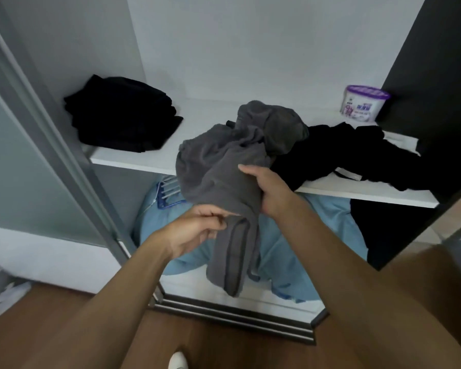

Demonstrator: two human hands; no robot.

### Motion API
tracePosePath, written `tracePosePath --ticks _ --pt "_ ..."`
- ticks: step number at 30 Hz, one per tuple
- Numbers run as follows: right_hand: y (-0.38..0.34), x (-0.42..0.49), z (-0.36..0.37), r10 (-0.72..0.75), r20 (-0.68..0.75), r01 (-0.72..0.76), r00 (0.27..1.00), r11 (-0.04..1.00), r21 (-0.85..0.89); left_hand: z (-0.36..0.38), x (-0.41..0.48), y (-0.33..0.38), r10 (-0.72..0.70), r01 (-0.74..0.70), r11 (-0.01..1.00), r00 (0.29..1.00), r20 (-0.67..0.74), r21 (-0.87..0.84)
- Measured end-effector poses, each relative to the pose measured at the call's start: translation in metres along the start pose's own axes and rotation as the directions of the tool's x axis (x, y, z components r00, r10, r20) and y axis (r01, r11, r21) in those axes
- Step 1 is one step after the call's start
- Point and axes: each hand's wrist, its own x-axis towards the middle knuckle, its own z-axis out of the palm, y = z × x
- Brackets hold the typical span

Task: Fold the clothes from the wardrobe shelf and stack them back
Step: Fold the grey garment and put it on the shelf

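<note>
A crumpled grey garment [218, 161] lies half on the white wardrobe shelf [133, 158] and hangs over its front edge. My right hand [266, 190] grips it at the shelf edge, thumb on top. My left hand [197, 227] pinches the hanging part just below. A stack of folded black clothes [120, 115] sits at the shelf's left. Unfolded black clothes [351, 155] lie in a heap at the right, touching the grey garment.
A white tub with a purple lid [365, 103] stands at the shelf's back right. Below the shelf lie light blue bedding [290, 249] and a blue hanger rack [168, 195]. A sliding door frame [64, 155] runs along the left, a dark panel [431, 62] on the right.
</note>
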Motion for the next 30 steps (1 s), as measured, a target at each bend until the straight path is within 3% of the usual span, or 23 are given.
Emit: tracePosePath --ticks 2,4,7,9,10,12,15,16,18,19,21,23,26,30 --pt "0.008 -0.005 0.011 -0.133 -0.087 0.111 0.987 0.97 -0.215 -0.009 -0.006 0.0 -0.081 0.085 0.985 0.996 0.033 -0.153" --pt "0.019 -0.016 0.01 -0.259 -0.049 0.208 0.965 0.864 -0.459 -0.016 -0.005 0.003 -0.068 0.076 0.942 0.997 0.037 -0.327" --pt "0.032 -0.043 0.001 -0.209 0.093 0.208 0.973 0.643 -0.737 -0.019 0.005 0.016 0.025 -0.026 0.845 1.0 -0.009 -0.534" --pt "0.037 -0.056 -0.004 -0.167 0.144 0.208 0.975 0.481 -0.852 -0.011 0.015 0.028 -0.061 0.005 0.889 0.992 -0.11 -0.457" --pt "0.038 -0.061 -0.006 -0.169 0.155 0.214 0.973 0.427 -0.879 -0.006 0.019 0.032 -0.109 0.04 0.916 0.982 -0.152 -0.398" --pt "0.039 -0.069 -0.005 -0.192 0.137 0.208 0.972 0.42 -0.883 -0.002 0.024 0.036 -0.165 0.08 0.934 0.961 -0.224 -0.348" --pt "0.033 -0.076 -0.01 -0.232 0.063 0.196 0.971 0.613 -0.765 -0.005 0.018 0.042 -0.125 0.022 0.927 0.959 -0.254 -0.375" --pt "0.028 -0.074 -0.015 -0.303 0.021 0.218 0.953 0.636 -0.74 -0.007 0.014 0.045 -0.095 -0.013 0.92 0.962 -0.255 -0.391" --pt "0.014 -0.065 -0.03 -0.495 -0.095 0.203 0.864 0.514 -0.833 -0.016 0.005 0.051 -0.034 -0.079 0.902 0.967 -0.253 -0.425" --pt "0.003 -0.057 -0.041 -0.566 -0.117 0.126 0.816 0.372 -0.92 -0.021 0.001 0.053 -0.009 -0.107 0.893 0.967 -0.254 -0.437" --pt "-0.013 -0.042 -0.068 -0.511 -0.135 -0.112 0.849 0.076 -0.991 -0.032 -0.007 0.058 0.034 -0.149 0.884 0.965 -0.258 -0.443" --pt "-0.024 -0.027 -0.09 -0.392 -0.193 -0.255 0.899 -0.112 -0.96 -0.043 -0.015 0.06 0.065 -0.174 0.888 0.964 -0.259 -0.425" --pt "-0.034 -0.003 -0.107 -0.338 -0.192 -0.277 0.921 -0.226 -0.934 -0.057 -0.029 0.053 0.082 -0.187 0.903 0.959 -0.272 -0.386" --pt "-0.049 0.038 -0.111 -0.299 -0.153 -0.215 0.942 -0.187 -0.958 -0.081 -0.05 0.033 0.034 -0.143 0.931 0.95 -0.311 -0.335"
